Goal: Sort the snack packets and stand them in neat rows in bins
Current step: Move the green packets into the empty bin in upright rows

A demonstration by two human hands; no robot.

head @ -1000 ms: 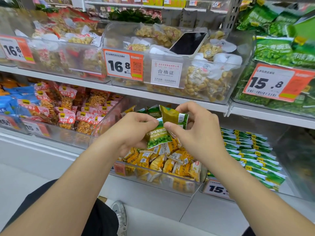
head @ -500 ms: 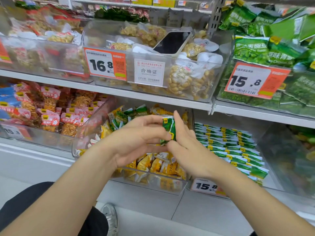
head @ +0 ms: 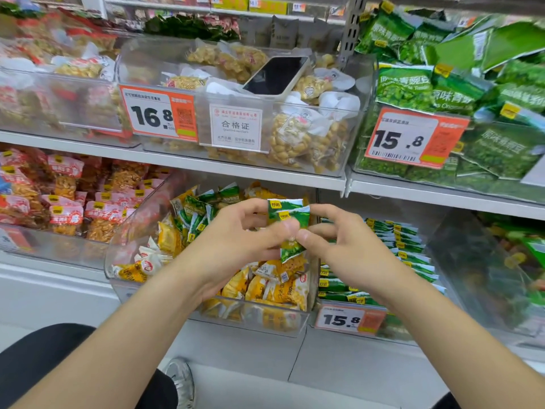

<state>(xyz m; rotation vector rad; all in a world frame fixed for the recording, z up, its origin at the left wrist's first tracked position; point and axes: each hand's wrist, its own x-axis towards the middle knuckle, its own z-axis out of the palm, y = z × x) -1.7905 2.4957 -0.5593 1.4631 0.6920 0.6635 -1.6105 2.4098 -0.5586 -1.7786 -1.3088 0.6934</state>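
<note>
Partway: pinches green packets (head: 290, 218) in left hand (head: 236, 243) and right hand (head: 351, 252) over jumbled bin (head: 126, 240), beside neatly rowed bin (head: 454, 261)

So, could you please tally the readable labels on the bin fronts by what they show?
Price label 16.8: 1
Price label 15.8: 2
White certificate card: 1
Total: 4

Clear bins (head: 129, 237) on white shelves (head: 182, 162)
</note>
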